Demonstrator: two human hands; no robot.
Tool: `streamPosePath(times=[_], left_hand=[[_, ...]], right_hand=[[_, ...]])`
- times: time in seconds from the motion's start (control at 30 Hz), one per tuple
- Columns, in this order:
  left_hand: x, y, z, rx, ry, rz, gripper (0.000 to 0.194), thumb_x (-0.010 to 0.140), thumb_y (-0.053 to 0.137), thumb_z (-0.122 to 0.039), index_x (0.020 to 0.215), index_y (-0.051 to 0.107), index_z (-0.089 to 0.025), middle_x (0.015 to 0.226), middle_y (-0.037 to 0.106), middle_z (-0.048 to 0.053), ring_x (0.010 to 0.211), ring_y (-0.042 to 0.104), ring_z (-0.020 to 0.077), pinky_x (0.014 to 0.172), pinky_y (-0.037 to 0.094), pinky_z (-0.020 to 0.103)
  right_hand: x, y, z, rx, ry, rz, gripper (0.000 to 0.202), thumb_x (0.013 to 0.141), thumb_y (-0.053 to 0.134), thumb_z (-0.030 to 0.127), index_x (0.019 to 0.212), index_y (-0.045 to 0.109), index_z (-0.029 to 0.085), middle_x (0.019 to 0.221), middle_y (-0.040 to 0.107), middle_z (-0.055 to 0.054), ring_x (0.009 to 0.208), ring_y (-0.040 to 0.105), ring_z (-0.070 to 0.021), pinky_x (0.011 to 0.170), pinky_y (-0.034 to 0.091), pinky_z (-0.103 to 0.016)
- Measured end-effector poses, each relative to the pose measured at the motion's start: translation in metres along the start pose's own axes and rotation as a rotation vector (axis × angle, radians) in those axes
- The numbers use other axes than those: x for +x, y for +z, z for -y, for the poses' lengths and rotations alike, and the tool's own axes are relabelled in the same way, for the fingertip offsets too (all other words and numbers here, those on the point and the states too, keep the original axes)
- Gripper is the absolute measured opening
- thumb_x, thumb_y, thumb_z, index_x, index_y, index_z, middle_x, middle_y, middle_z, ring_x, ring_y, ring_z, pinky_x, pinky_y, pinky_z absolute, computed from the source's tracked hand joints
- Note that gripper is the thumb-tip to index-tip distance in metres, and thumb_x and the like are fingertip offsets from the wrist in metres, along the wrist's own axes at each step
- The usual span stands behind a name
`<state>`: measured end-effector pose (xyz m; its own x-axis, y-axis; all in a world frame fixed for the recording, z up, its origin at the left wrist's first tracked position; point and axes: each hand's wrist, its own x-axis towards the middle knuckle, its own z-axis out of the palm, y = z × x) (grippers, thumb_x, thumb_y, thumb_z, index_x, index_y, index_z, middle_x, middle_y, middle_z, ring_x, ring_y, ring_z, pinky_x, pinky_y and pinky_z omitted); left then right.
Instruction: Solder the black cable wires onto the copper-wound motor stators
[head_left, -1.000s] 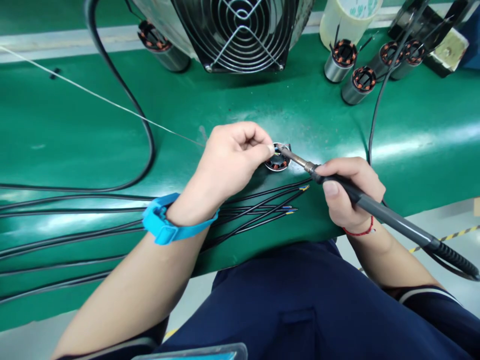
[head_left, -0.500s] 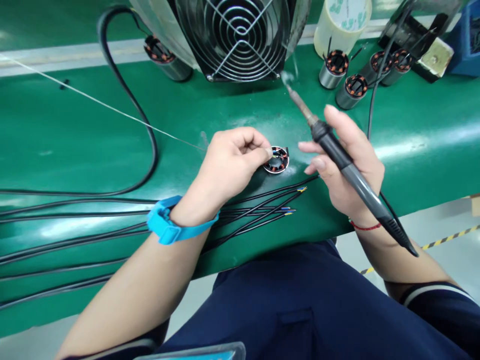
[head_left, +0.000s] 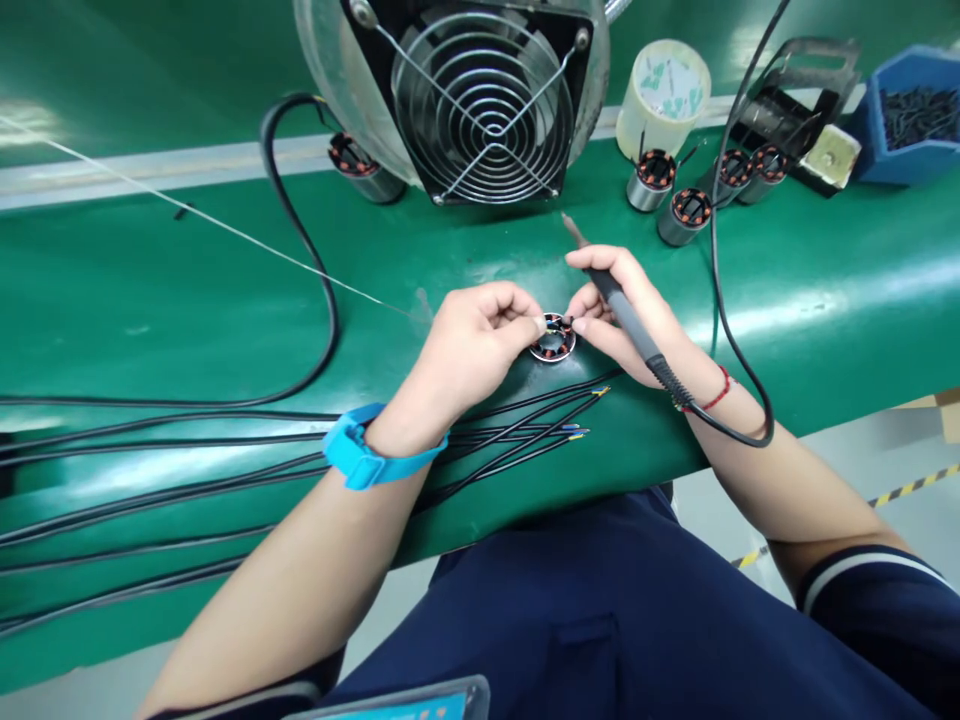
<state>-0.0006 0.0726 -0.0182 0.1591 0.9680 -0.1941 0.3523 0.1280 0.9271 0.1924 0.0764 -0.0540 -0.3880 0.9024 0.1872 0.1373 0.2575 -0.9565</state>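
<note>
Left hand [head_left: 480,345] and right hand [head_left: 637,315] come together above the green counter [head_left: 825,340], a caged fan [head_left: 493,130] beyond them. Held slantwise in the right hand, a soldering iron [head_left: 631,320] points its tip fanward. Between both hands' fingertips stands the wound stator [head_left: 553,357]; right thumb and another fingertip meet at its rim, while the left hand pinches thin wires [head_left: 551,326] opposite.
</note>
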Motion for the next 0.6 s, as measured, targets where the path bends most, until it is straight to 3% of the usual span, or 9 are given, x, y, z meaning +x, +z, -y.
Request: streamPosePath(times=[0.23, 0.4, 0.6], left_hand=[[-0.002, -0.006, -0.001, 0.056, 0.038, 0.063, 0.006, 0.076, 0.062, -0.023, 0.073, 0.064, -0.017, 0.068, 0.064, 0.000, 0.061, 0.054, 0.0126, 0.059, 0.044, 0.025], [-0.006, -0.012, -0.003, 0.092, 0.089, 0.094, 0.008, 0.078, 0.061, -0.024, 0.072, 0.062, -0.018, 0.066, 0.060, -0.002, 0.060, 0.050, 0.0117, 0.061, 0.043, 0.025], [-0.015, -0.016, -0.006, 0.044, 0.183, 0.114, 0.010, 0.081, 0.064, -0.025, 0.075, 0.064, -0.017, 0.070, 0.060, -0.002, 0.066, 0.052, 0.0117, 0.063, 0.042, 0.024]], right_hand=[[-0.001, -0.004, -0.003, 0.151, 0.059, 0.055, 0.049, 0.088, 0.070, 0.031, 0.129, 0.045, 0.024, 0.089, 0.066, 0.004, 0.081, 0.068, -0.0117, 0.077, 0.057, -0.025], [0.000, -0.010, 0.000, 0.250, 0.092, 0.212, 0.048, 0.087, 0.074, 0.034, 0.124, 0.045, 0.021, 0.086, 0.065, 0.004, 0.079, 0.066, -0.0097, 0.074, 0.053, -0.023], [0.003, -0.013, 0.024, 0.021, 0.069, 0.328, 0.029, 0.093, 0.063, 0.024, 0.118, 0.048, 0.020, 0.079, 0.059, 0.007, 0.068, 0.054, -0.0071, 0.068, 0.045, -0.022]])
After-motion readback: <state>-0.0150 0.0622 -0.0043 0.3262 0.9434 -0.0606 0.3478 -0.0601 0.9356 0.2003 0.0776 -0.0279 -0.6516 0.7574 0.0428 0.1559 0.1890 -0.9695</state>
